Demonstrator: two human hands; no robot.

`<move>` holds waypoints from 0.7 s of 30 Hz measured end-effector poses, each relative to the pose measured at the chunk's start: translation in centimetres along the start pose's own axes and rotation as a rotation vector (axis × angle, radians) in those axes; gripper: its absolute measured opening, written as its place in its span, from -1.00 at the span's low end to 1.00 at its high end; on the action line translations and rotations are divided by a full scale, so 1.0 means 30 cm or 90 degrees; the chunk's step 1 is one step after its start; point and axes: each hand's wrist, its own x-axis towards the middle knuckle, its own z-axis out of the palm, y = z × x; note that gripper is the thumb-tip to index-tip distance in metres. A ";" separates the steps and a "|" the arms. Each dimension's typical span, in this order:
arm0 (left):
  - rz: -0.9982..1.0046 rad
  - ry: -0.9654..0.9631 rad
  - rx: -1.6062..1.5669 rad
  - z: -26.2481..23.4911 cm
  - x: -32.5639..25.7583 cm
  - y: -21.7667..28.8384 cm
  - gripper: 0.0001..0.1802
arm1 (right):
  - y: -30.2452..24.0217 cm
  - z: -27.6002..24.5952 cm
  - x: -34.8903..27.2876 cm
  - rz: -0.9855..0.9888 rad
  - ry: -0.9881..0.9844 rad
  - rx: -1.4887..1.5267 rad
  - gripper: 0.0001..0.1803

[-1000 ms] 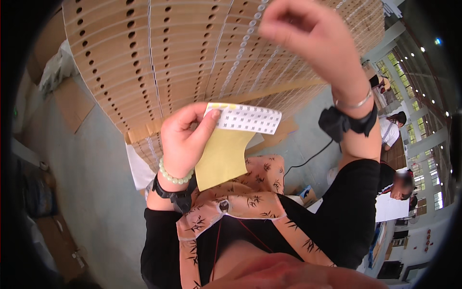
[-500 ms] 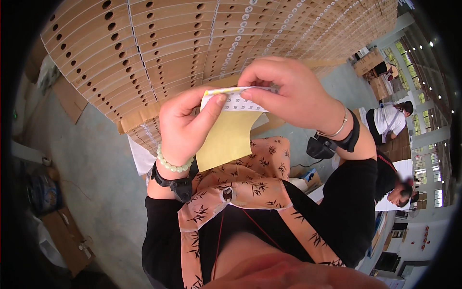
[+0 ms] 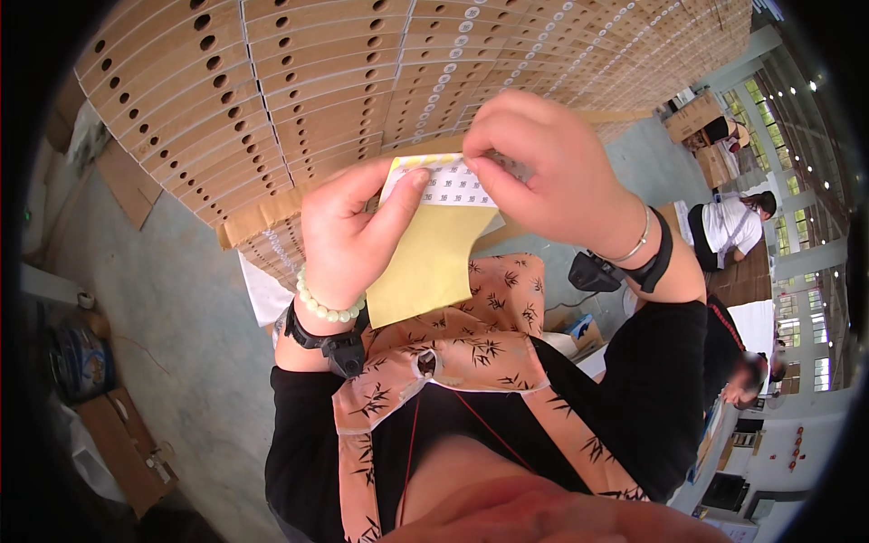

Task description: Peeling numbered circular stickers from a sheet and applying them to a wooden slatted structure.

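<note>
A sheet of small white printed stickers on yellow backing paper (image 3: 424,262) hangs in front of my chest. Its lower part is bare yellow, while rows of stickers remain near the top. My left hand (image 3: 348,222) grips the sheet's left side, thumb lying over the sticker rows and fingers behind. At the upper right corner, my right hand (image 3: 557,172) pinches the edge between thumb and forefinger. Whether a loosened sticker lies in that pinch is too small to tell.
Tall stacks of flat brown cartons (image 3: 335,81) with round holes rise just beyond my hands. Flattened cardboard (image 3: 127,452) and a dark blue bundle (image 3: 86,362) lie on the floor at left. To the right, a co-worker in a white top (image 3: 729,226) leans over a table; others are nearby.
My right hand has shifted slightly right and upward, its fingertips now at the sheet's corner. The rolled top edge has flattened, exposing more of the sticker rows. My left hand keeps its grip.
</note>
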 end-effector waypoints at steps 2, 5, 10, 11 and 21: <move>-0.065 -0.005 -0.086 0.004 -0.001 -0.007 -0.84 | -0.012 -0.002 0.003 -0.030 0.008 -0.036 -0.94; -0.135 -0.022 -0.172 0.005 0.001 -0.002 -0.83 | -0.029 -0.004 0.001 -0.066 0.015 -0.097 -0.90; -0.107 -0.037 -0.258 0.001 0.002 0.013 -0.81 | -0.054 -0.069 0.034 -0.125 0.043 -0.097 -0.87; -0.123 -0.022 -0.270 0.001 -0.004 0.020 -0.82 | -0.051 -0.098 0.060 -0.136 0.045 -0.103 -0.87; -0.097 -0.035 -0.215 -0.001 -0.013 -0.018 -0.82 | 0.070 -0.458 0.372 -0.104 0.282 -0.182 -0.94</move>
